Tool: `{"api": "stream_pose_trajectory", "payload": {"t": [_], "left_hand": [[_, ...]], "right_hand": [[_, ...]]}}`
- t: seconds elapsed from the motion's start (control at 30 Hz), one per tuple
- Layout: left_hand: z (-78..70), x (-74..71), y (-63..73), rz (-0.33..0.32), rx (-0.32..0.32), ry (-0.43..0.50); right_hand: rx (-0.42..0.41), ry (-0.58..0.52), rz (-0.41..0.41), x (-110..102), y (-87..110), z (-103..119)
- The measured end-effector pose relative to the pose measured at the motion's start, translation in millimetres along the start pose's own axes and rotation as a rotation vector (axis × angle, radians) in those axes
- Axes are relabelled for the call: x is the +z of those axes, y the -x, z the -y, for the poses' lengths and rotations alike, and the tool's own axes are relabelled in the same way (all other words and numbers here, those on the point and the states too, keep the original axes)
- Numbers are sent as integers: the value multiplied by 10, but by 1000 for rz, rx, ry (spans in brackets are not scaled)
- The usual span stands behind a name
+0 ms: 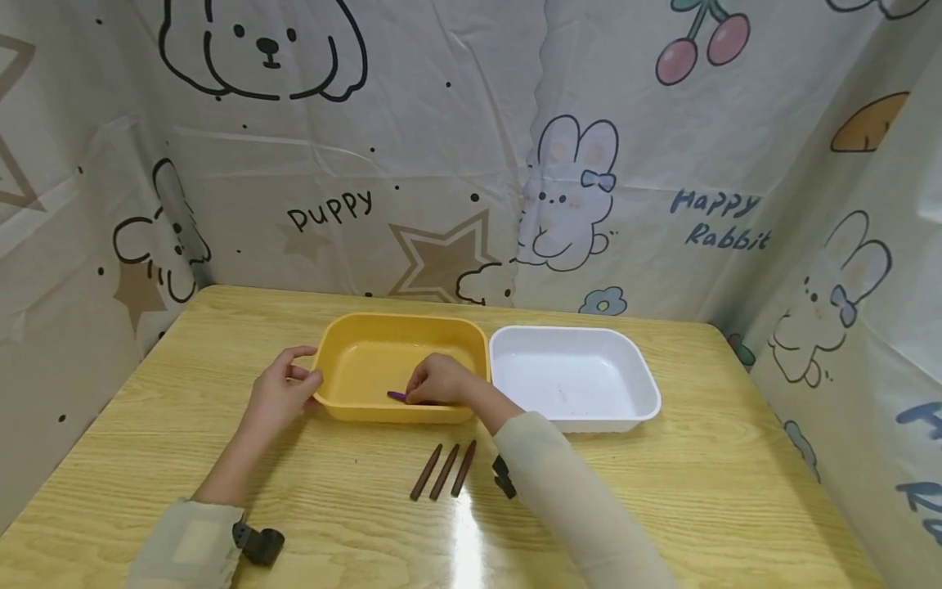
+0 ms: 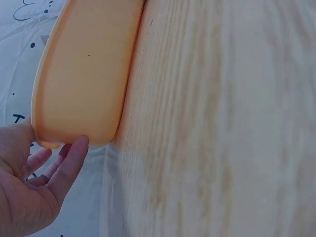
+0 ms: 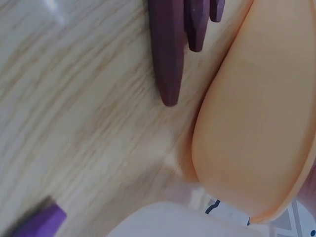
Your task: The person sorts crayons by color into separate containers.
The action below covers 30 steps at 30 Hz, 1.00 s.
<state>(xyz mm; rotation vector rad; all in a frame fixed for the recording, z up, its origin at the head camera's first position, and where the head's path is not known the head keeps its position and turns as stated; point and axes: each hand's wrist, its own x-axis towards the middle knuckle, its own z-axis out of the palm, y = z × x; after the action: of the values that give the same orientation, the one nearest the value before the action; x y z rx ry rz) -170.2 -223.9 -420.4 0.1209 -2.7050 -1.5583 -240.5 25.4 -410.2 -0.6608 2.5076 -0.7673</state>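
Observation:
My right hand (image 1: pixel 441 380) is inside the yellow tray (image 1: pixel 397 414), low near its front wall, and pinches a purple crayon (image 1: pixel 396 396); only one end of it shows. My left hand (image 1: pixel 283 384) holds the tray's left end. In the left wrist view its fingers (image 2: pixel 69 168) touch the outside of the end wall and the thumb lies at the rim. Three brown crayons (image 1: pixel 444 472) lie side by side on the table before the tray. Another purple piece (image 3: pixel 39 222) lies on the table in the right wrist view; my right arm hides it from the head view.
A white tray (image 1: pixel 574 424) stands against the right end of the yellow one. Both sit on a wood-grain table (image 1: pixel 331 507). A printed cloth (image 1: pixel 441 147) hangs behind and along both sides.

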Motion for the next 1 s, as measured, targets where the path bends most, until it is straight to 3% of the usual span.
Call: {"api": "stream_pose_trajectory", "payload": {"t": [0.13,0.37,0.77,1.0], "left_hand": [[-13,0,2,4,3,2],[-22,0,-1,0,2,-5],[-33,6,19,6,-20,-8],[-28,7,11,6,-15,-14]], "right_hand": [[-13,15,-10,-78,49,-5],[35,-19,-22,-183,96,-19],[-70,32,-15,-396,367,22],[-114,31,-20,-499,633,-2]]}}
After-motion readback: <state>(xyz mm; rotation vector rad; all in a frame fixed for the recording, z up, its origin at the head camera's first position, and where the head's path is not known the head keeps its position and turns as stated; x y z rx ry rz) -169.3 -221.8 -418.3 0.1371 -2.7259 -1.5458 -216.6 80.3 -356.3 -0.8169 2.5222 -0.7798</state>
